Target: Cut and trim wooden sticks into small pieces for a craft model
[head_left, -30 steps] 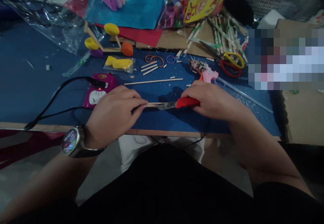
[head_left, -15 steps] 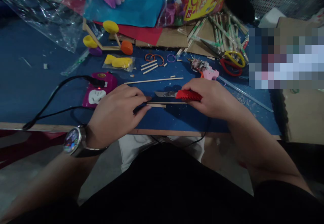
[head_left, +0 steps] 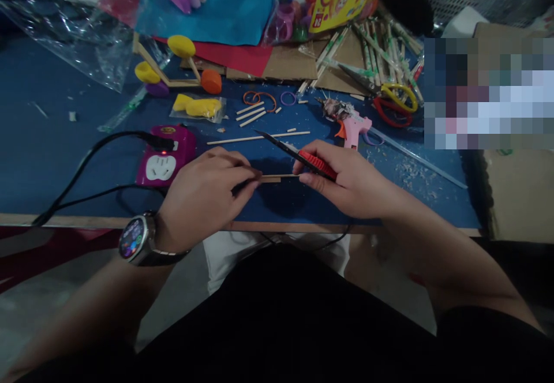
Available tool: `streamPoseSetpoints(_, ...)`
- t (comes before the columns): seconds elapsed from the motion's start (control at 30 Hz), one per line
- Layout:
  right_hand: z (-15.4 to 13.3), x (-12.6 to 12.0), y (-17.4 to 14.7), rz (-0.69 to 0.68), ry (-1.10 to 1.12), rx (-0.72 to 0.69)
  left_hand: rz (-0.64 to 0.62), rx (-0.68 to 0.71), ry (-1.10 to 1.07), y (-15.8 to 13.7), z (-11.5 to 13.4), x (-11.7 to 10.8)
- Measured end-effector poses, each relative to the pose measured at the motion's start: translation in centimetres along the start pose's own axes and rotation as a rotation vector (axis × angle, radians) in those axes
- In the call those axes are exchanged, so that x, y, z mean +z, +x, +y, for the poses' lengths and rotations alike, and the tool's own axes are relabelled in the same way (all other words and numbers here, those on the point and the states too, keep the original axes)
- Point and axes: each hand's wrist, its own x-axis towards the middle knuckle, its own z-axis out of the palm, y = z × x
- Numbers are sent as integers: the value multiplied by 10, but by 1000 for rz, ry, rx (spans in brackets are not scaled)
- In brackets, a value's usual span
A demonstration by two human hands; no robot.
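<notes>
Thumb and fingers of my left hand (head_left: 212,184) pinch the left end of a thin wooden stick (head_left: 285,176), together with a shorter flat wooden piece (head_left: 272,180) lying along its near side. My right hand (head_left: 341,178) is closed around a red utility knife (head_left: 318,162), its dark blade angled up and to the left over the table. The thumb and a finger of that same hand also grip the stick's right end. Beyond them another long thin stick (head_left: 259,138) lies on the blue table, with several short cut sticks (head_left: 251,115) farther back.
A pink glue gun (head_left: 355,126) with a clear glue stick lies right of centre. Left stands a purple power socket (head_left: 167,158) with a black cord. Behind are scissors (head_left: 393,103), a stick-and-wheel frame (head_left: 177,80), a yellow packet (head_left: 198,107), cardboard and plastic bags. White shavings dot the table.
My right hand has shifted a little left and down and now pinches the stick's right end. The knife blade has turned from nearly level to pointing up-left.
</notes>
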Motion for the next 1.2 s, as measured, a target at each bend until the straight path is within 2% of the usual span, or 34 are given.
streamPoseSetpoints(0.13, 1, 6, 1, 32, -53, 12, 16, 8, 52, -3, 2, 1)
streamPoseSetpoints(0.33, 1, 18, 5, 18, -88, 109, 79, 55, 79, -3, 2, 3)
streamPoseSetpoints(0.63, -3, 23, 9, -27, -126, 101, 128, 38, 78, -7, -1, 8)
streamPoseSetpoints(0.8, -3, 23, 9, -24, -140, 98, 155, 18, 132, -11, 3, 2)
streamPoseSetpoints(0.97, -4, 25, 8, -27, -142, 106, 230, 4, 237, -33, 26, 3)
streamPoseSetpoints(1.2, -1, 27, 8, 9, -172, 41, 199, 25, 211, -59, 72, 37)
